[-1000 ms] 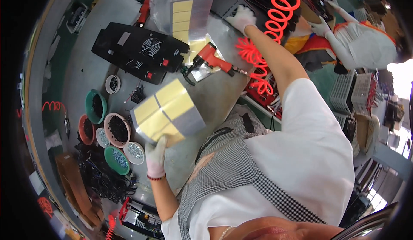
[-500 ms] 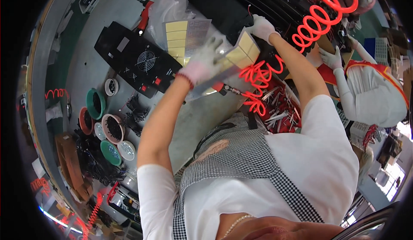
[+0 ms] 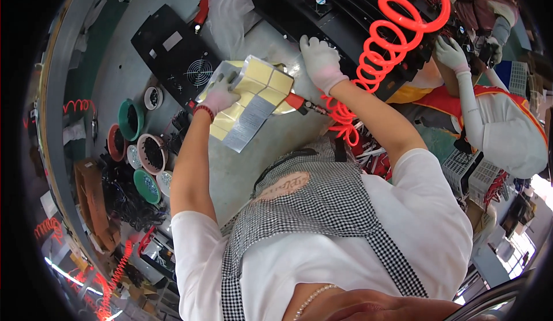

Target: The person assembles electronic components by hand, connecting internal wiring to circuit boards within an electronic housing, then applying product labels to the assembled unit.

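Since part of the label sheet [image 3: 268, 76] is bare grey backing while the rest carries yellow labels, I'd call it part used: some labels off, several left. Can't confirm where the missing ones are; no yellow label shows on the black fan-vented casing [image 3: 173, 47] or on the long black panel [image 3: 268, 4], as far as I can see.

Left hand [image 3: 222, 95]: gloved, fingers partly closed over the sheet's left side, looks like it has hold of it. Underside hidden, so can't tell how firm the pinch is. Sheet runs out to the right of that grip, bent, upper right part tilted up, bare patch toward the lower edge. It's above the worktable [image 3: 296, 134], in front of the red air tool [image 3: 296, 101], covering most of it.

Right hand [image 3: 322, 62]: gloved, off the sheet, to its upper right, fingertips at the lower edge of the long black panel. Fingers look loosely extended; palm side hidden, can't tell if it has anything. Contact with the panel also unclear. Red coiled hose [image 3: 377, 62] just beside that forearm.
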Action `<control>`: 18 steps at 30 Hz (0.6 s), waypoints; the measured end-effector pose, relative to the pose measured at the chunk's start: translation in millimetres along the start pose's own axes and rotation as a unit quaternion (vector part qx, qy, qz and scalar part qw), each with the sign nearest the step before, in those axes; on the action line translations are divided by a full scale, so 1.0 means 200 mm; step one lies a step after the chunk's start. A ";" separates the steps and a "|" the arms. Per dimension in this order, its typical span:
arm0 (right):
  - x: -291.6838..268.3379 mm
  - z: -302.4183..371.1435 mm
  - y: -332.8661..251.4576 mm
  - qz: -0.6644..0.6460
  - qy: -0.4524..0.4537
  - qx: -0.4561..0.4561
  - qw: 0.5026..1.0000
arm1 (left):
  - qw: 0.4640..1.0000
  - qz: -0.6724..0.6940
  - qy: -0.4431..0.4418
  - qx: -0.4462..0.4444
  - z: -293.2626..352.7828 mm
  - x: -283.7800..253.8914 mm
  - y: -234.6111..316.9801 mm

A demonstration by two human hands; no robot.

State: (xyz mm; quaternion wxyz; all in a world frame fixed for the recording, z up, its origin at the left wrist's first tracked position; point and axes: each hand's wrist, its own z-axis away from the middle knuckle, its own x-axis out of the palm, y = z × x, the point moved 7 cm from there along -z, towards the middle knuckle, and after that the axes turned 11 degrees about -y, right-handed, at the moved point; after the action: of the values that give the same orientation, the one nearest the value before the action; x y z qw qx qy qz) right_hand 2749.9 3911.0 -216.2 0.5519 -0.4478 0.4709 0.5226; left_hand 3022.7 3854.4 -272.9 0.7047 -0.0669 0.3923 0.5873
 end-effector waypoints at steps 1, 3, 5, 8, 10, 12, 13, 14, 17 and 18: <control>0.02 0.00 -0.03 0.011 0.000 -0.008 1.000 | 0.998 0.028 0.039 0.027 0.07 0.01 0.01; -0.01 0.04 -0.07 -0.005 -0.001 -0.031 1.000 | 0.982 0.085 0.130 0.112 0.24 0.03 0.04; -0.09 0.05 0.00 -0.058 -0.012 -0.027 0.998 | 0.970 0.091 0.148 0.173 0.42 0.02 0.15; -0.23 0.10 0.23 -0.185 0.014 0.017 0.982 | 0.923 0.366 0.075 0.094 0.76 0.09 0.22; -0.30 0.12 0.34 -0.220 0.032 0.030 0.975 | 0.877 0.457 0.106 0.103 0.95 0.20 0.12; -0.40 0.16 0.32 -0.255 0.030 0.033 0.966 | 0.857 0.498 0.098 0.087 1.10 0.23 0.12; -0.42 0.19 0.32 -0.274 0.064 0.036 0.959 | 0.846 0.513 0.099 0.110 1.15 0.25 0.11; -0.49 0.20 0.25 -0.209 0.039 0.028 0.977 | 0.833 0.529 0.106 0.123 1.18 0.27 0.08; -0.67 0.30 0.06 -0.170 0.146 -0.065 0.972 | 0.738 0.627 0.151 0.200 1.17 0.28 0.02; -0.72 0.34 -0.01 -0.134 0.156 -0.105 0.973 | 0.712 0.647 0.144 0.232 1.16 0.24 0.07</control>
State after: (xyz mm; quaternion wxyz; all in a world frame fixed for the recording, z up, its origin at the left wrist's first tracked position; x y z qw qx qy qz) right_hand 2754.9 3955.7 -64.2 0.4863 -0.6386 0.4291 0.4141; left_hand 3121.2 4024.4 -139.9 0.0809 0.2851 0.5609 0.7731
